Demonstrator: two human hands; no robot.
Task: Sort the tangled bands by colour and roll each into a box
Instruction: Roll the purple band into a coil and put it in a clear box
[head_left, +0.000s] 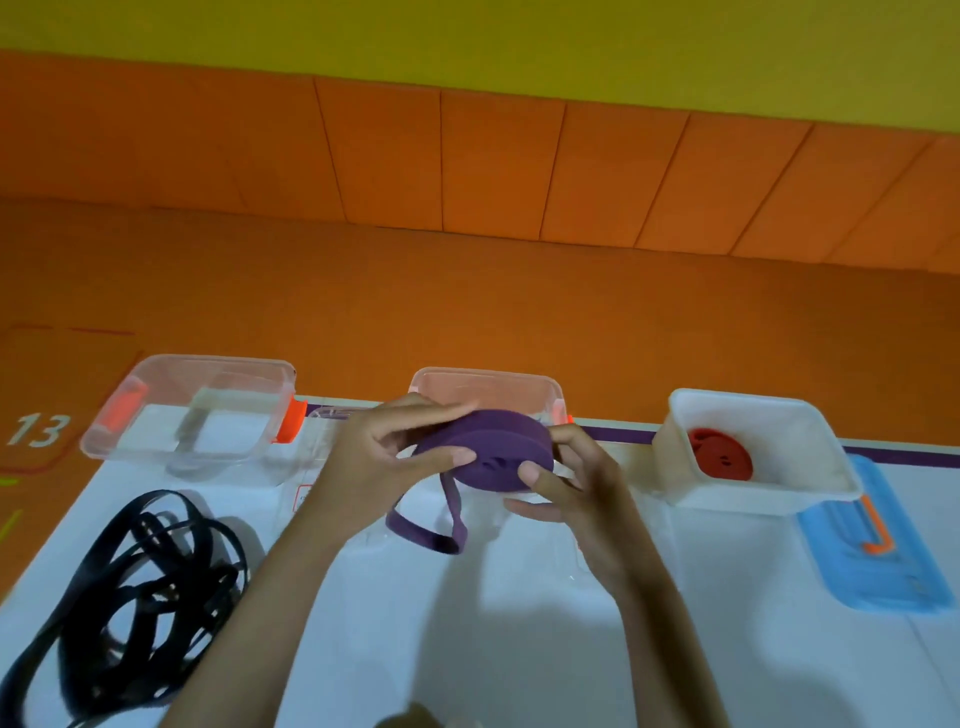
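Observation:
A purple band (493, 452), wound into a thick roll, is held above the white table between both hands. My left hand (384, 457) grips the roll's left side, thumb on its face. My right hand (571, 483) pinches the right side. A loose purple tail (426, 530) hangs from the roll down to the table. Behind the roll stands a clear middle box (488, 382). A tangled black band (140, 587) lies at the left front. A rolled red band (719, 454) sits inside the white box (779, 415) on the right.
A clear box with orange clips (197, 410) stands at the back left with nothing in it. A blue lid (872, 551) with an orange clip lies at the right, in front of the white box. The white table (519, 623) ends against an orange floor mat.

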